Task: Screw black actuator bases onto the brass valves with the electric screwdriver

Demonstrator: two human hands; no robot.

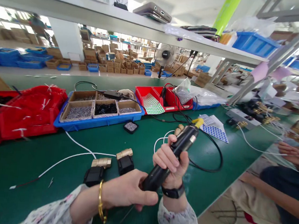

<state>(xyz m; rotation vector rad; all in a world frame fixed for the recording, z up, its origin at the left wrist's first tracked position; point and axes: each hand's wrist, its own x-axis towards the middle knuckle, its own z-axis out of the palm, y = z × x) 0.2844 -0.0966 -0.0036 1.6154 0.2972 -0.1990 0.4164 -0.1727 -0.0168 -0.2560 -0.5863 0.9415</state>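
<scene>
A: Busy wkshop BG, cartons (133, 68) stacked beyond, fan (166, 54) out past the R grip (170, 161), green worktop (141, 141) underneath! What's that R grip up to?

B: Wrapped tight round a black corded tool (158, 177), tilted, yellow end up & away. Dark watch (173, 191) on that wrist.

A: And the L grip (128, 190)?

B: Right at the tool's lower end, below & left of the R grip, thumb across. Fingers partly hidden, so can't tell if it's clenched. Gold bracelet (100, 200) just behind it.

A: What's close?

B: Two brass-and-black valves (97, 173), just beyond the L grip & a bit left. White cable (82, 153) running off further left.

A: Further out?

B: Small black tray (130, 132) w/ metal bits (131, 125), well beyond the L grip; blue parts tray (98, 122) behind that. Red bin (176, 109) beyond the R grip, dotted sheets (217, 133) ahead & right of it.

A: Company?

B: Yep, co-worker's hand (293, 155) well right of the R grip, at a white wire (268, 152).
</scene>
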